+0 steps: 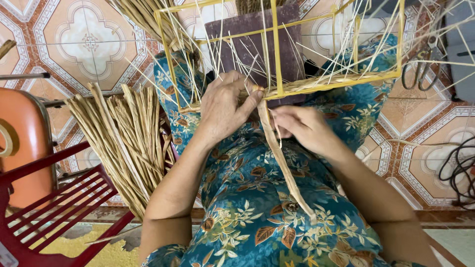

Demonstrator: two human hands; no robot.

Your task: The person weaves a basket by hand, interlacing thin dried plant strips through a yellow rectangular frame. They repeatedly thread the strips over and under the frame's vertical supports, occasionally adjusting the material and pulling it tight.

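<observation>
A yellow wire frame (277,59) rests on my lap, its lower bar partly wrapped in dry straw-coloured fibre. My left hand (222,109) grips that lower bar, thumb pressing the fibre against it. My right hand (299,128) pinches a long flat tan strand (282,163) just under the bar; the strand hangs down across my blue floral dress. Loose thin fibre ends stick up through the frame.
A thick bundle of dried fibre strips (123,143) leans at my left. A red slatted plastic chair (54,207) and an orange seat (24,143) stand at the far left. Scissors (420,69) and a black cable (457,168) lie on the patterned tile floor at right.
</observation>
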